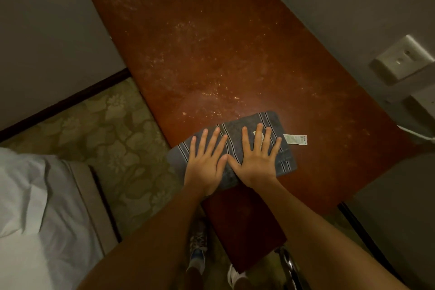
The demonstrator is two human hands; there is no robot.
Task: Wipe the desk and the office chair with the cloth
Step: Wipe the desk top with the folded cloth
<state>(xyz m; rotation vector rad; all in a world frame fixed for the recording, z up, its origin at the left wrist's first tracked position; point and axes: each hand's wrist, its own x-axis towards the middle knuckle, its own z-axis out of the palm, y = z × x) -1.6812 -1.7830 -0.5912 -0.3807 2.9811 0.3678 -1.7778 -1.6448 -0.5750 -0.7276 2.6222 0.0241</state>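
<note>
A folded grey cloth (237, 129) with dark stripes lies near the front edge of the reddish-brown desk (211, 42). A white care label (295, 139) sticks out of the cloth's right side. My left hand (206, 160) and my right hand (256, 158) press flat on the cloth side by side, fingers straight and spread, thumbs touching. Pale dust specks cover the desk beyond the cloth. Only a chrome piece (288, 263) of what may be the office chair shows below the desk's front edge.
A bed with a white sheet (30, 207) stands at the left. Patterned floor (113, 129) runs between bed and desk. Grey walls close in behind and to the right, with a wall switch plate (402, 59). My shoes (197, 254) show under the desk.
</note>
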